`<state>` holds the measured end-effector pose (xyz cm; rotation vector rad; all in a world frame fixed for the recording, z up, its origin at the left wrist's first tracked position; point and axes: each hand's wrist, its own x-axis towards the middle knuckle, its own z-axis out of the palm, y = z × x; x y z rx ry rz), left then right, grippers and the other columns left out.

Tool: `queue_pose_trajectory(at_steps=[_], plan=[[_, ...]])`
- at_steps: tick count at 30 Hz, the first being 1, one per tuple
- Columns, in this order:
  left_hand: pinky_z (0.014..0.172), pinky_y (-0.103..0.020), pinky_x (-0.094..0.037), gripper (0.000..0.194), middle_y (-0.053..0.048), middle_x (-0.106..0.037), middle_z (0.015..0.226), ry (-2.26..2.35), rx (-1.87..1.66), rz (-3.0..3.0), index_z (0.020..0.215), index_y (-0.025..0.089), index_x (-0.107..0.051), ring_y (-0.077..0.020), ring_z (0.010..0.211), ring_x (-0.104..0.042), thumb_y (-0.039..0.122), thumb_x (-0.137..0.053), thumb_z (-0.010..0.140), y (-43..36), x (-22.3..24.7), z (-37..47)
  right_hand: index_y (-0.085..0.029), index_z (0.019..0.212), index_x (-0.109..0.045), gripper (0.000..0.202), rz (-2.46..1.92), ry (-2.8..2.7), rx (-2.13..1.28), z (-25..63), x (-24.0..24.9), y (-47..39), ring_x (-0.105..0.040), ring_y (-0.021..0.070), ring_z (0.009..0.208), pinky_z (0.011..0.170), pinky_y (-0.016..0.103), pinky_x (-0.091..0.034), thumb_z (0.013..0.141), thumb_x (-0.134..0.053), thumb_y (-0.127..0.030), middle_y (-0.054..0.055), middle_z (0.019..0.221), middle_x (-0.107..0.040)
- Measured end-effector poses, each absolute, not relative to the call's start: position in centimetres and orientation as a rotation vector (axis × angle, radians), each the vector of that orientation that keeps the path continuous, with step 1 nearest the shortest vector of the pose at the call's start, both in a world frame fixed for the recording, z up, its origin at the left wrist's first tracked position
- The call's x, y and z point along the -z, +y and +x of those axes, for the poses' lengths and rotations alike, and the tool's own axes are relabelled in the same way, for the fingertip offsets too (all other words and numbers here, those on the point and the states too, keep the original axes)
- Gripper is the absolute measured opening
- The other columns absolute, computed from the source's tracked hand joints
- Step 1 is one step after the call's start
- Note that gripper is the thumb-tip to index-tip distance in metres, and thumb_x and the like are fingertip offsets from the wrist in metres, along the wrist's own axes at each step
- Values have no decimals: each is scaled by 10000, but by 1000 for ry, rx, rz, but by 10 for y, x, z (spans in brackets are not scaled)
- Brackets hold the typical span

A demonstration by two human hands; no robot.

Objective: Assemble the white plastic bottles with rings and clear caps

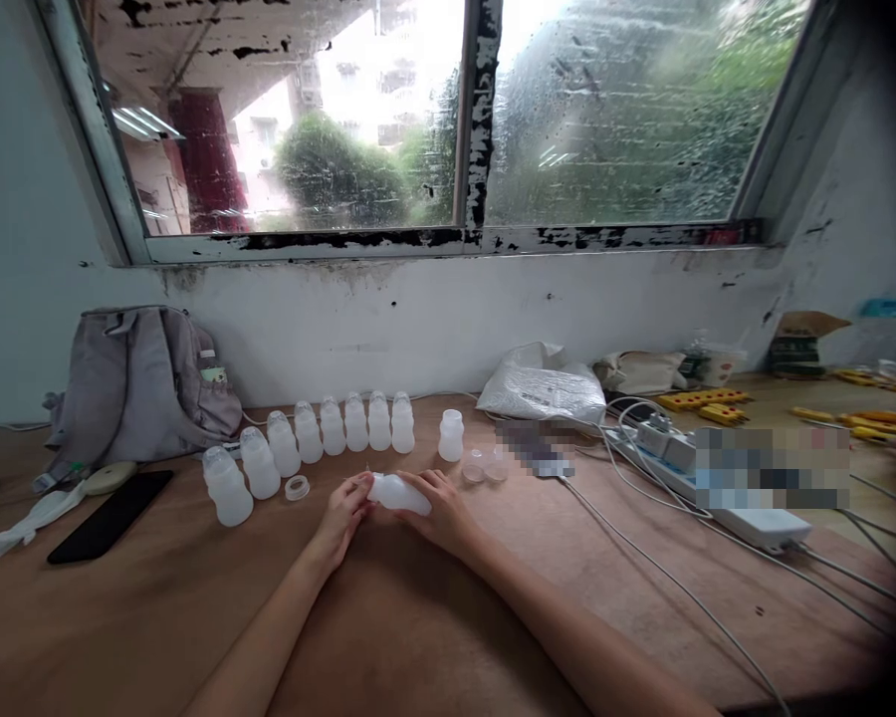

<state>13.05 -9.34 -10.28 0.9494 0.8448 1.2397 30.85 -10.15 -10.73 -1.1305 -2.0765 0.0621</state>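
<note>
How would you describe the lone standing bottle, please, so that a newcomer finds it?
Below the window stands a curved row of white bottles on the table. Just past its right end stands the bottle, without the clear domes those others wear.

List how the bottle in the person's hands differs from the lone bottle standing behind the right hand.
The held bottle is tipped on its side; the standing bottle is upright.
The held bottle is between the left hand and right hand; the standing bottle rests on the table.
The hands partly cover the held bottle, but not the standing bottle.
Both are whitish.
</note>
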Motion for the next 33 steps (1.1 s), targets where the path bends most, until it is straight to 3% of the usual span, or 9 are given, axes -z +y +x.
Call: queue_pose_trajectory(at_steps=[5,11,16,21,24,27,30,33], plan=[[686,-254,-427,330,-75,-623,762,799,-1225,1080,795,88,-646,-150,713,-556,391,-617,668,-98,101,133,-218,1080,-508,392,-1090,-2047,-380,303,102,-110,-542,192,872,757,298,-410,726,-564,-377,56,974,-590],[620,-229,-415,324,-41,-597,649,803,-1225,1193,737,85,-645,-119,622,-522,401,-587,698,-95,107,130,-183,880,-563,327,-1162,-1862,-863,304,89,-115,-549,172,754,631,251,-403,673,-600,-434,20,817,-605],[673,-248,-431,378,-70,-634,777,836,-1274,1243,880,87,-626,-148,708,-562,423,-553,722,-95,107,134,-186,898,-551,337,-1115,-1729,-1071,302,90,-114,-529,178,806,671,267,-397,677,-597,-435,23,869,-582],[733,-273,-444,436,-86,-630,920,802,-1209,1232,1004,114,-562,-193,854,-572,379,-630,665,-101,103,142,-217,1014,-460,343,-882,-1586,-1313,292,100,-111,-524,144,779,659,258,-410,798,-410,-479,18,893,-558],[713,-269,-451,433,-82,-632,923,846,-1216,1236,975,122,-565,-206,865,-572,373,-654,634,-105,101,144,-204,936,-493,297,-905,-1672,-1147,295,103,-105,-517,144,766,673,265,-412,824,-369,-450,16,844,-554],[727,-265,-450,446,-65,-620,965,889,-1327,1248,989,149,-557,-206,896,-562,356,-669,611,-105,99,144,-189,866,-523,219,-1117,-1712,-638,309,104,-92,-515,152,749,693,281,-409,816,-396,-360,36,852,-545],[744,-268,-445,475,-63,-613,966,943,-1387,1262,1012,150,-545,-203,905,-557,333,-680,595,-104,97,141,-178,956,-514,220,-1398,-1634,-211,333,105,-77,-535,170,746,676,300,-411,759,-425,-220,85,976,-523],[748,-273,-443,448,-54,-614,940,958,-1383,1304,1000,154,-543,-196,884,-561,327,-669,607,-103,96,140,-153,1048,-483,343,-1604,-1538,-48,357,106,-66,-525,223,911,735,318,-410,709,-435,-155,124,1036,-523]])
